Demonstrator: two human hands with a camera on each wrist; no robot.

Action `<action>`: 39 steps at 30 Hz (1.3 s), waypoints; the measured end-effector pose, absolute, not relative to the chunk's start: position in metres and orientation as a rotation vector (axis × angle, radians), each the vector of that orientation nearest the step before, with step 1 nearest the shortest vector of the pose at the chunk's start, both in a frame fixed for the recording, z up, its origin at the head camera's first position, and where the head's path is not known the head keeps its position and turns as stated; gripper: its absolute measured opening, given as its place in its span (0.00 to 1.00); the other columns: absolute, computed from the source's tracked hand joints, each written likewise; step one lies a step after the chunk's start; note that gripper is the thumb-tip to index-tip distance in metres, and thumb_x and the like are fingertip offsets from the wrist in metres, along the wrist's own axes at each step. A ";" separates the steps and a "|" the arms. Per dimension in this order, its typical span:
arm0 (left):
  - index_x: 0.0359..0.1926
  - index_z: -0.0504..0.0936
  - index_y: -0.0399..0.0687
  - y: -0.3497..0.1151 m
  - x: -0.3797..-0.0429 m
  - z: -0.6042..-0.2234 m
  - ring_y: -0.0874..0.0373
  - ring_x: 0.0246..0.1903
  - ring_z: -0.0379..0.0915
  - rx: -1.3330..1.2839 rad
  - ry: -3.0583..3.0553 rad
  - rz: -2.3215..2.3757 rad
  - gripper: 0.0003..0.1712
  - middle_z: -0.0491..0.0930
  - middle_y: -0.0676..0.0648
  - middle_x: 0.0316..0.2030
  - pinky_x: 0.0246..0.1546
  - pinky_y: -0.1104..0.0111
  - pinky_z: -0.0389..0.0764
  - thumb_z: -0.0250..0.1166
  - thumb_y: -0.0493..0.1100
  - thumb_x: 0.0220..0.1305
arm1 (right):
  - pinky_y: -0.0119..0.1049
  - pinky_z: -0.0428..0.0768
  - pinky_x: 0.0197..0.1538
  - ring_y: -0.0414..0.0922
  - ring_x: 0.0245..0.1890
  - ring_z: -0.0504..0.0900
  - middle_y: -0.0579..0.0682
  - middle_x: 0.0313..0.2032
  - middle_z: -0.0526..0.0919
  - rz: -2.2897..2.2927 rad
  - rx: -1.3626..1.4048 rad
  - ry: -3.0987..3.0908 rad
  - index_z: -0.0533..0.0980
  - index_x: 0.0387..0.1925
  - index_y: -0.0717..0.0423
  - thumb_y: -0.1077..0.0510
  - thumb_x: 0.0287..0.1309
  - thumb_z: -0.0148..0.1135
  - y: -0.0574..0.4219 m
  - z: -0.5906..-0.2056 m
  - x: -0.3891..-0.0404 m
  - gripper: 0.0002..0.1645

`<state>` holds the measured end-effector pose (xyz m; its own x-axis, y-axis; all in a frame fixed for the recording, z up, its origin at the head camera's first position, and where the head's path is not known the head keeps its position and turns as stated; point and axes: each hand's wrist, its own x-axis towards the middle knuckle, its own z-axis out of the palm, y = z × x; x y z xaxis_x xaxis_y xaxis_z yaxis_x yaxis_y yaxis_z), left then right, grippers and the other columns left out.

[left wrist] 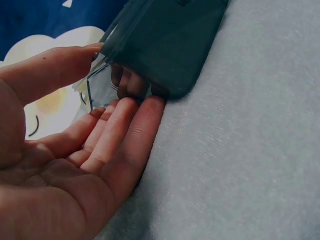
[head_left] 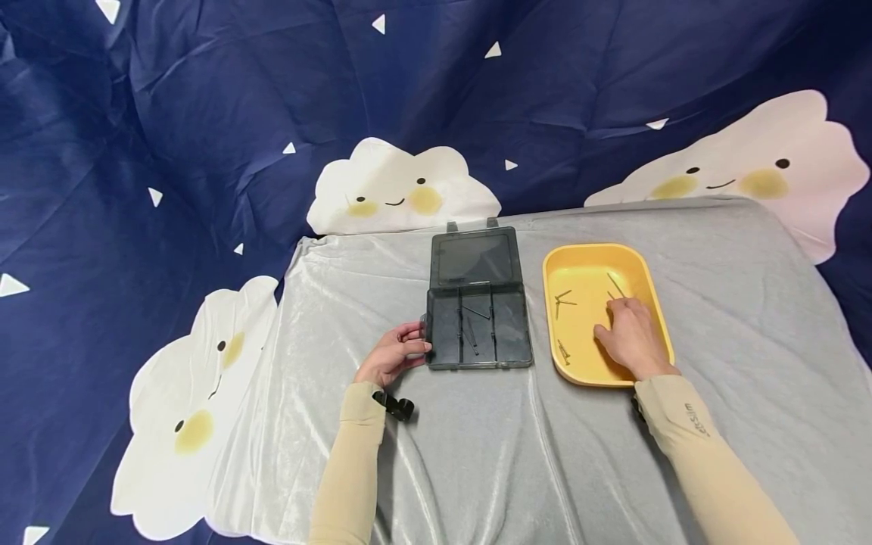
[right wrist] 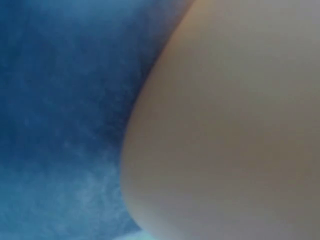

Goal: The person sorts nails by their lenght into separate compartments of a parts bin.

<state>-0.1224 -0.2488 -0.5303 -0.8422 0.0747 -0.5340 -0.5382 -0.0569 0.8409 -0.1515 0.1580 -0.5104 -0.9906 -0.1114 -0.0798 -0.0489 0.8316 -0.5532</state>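
Note:
An open, dark see-through plastic box lies on the cloth, its lid folded back. Two dividers split it; a few thin dark rods, perhaps nails or screws, lie in the middle compartment. At its left side my left hand holds the box, thumb at the rim and fingertips against the side wall. My right hand reaches down into a yellow tray, fingers bent, near thin rods at the tray's right. Its fingertips are hidden. The right wrist view shows only blurred skin.
More thin rods lie in the tray's left part, in an upper cluster and a lower one. Beneath everything is a wrinkled grey cloth. A dark blue curtain with clouds and white triangles hangs behind and at the left.

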 end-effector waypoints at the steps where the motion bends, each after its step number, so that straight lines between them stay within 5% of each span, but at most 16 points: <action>1: 0.68 0.64 0.41 -0.249 -0.122 -0.530 0.62 0.38 0.78 -0.494 1.805 1.952 0.36 0.71 0.46 0.55 0.37 0.67 0.80 0.62 0.27 0.59 | 0.61 0.58 0.65 0.70 0.61 0.59 0.76 0.60 0.62 -0.863 -0.128 2.893 0.63 0.61 0.79 0.59 0.60 0.55 0.158 -0.510 -0.152 0.33; 39: 0.68 0.63 0.41 -0.248 -0.123 -0.529 0.63 0.38 0.78 -0.486 1.810 1.949 0.36 0.71 0.47 0.54 0.38 0.68 0.81 0.62 0.27 0.59 | 0.56 0.74 0.45 0.62 0.41 0.78 0.67 0.42 0.79 -0.771 -0.234 2.920 0.77 0.46 0.69 0.67 0.52 0.54 0.162 -0.511 -0.144 0.18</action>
<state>-0.1226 -0.2484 -0.5292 -0.8440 0.0763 -0.5309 -0.5350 -0.0515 0.8433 -0.1439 0.1616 -0.5114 -0.9818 -0.1771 -0.0686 -0.1201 0.8588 -0.4980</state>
